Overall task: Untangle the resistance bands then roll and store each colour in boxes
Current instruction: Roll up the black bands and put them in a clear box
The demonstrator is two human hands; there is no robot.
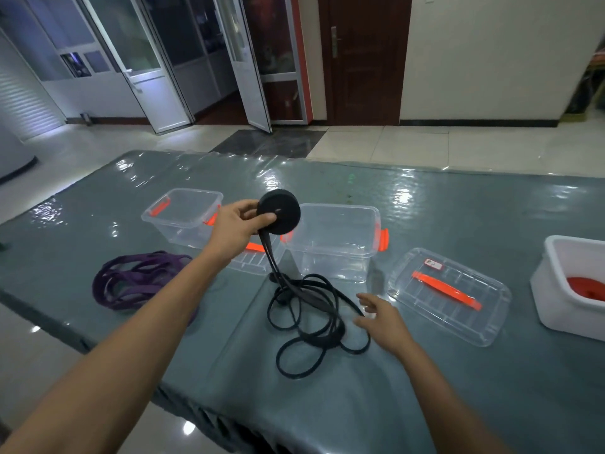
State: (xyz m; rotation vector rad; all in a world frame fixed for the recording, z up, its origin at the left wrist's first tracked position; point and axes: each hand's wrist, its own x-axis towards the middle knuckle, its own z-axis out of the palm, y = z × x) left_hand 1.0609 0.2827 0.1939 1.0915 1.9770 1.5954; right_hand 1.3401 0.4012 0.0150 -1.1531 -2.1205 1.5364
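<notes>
Left hand [240, 224] is pinching the black roll [279, 212] up high, its tail hanging straight down to the loose loops [314, 322] lying just left of the open, relaxed right hand [381, 317], which is way nearer.

Both bare arms out, left hand [236, 225] raised, right hand [383, 322] low.
Left arm [131, 326] reaches forward and up, thumb and curled fingers pinching a black band roll [279, 212] by its flat sides. Right arm [442, 391] stretched forward, palm down, fingers loose and spread; can't tell if they touch anything.
</notes>
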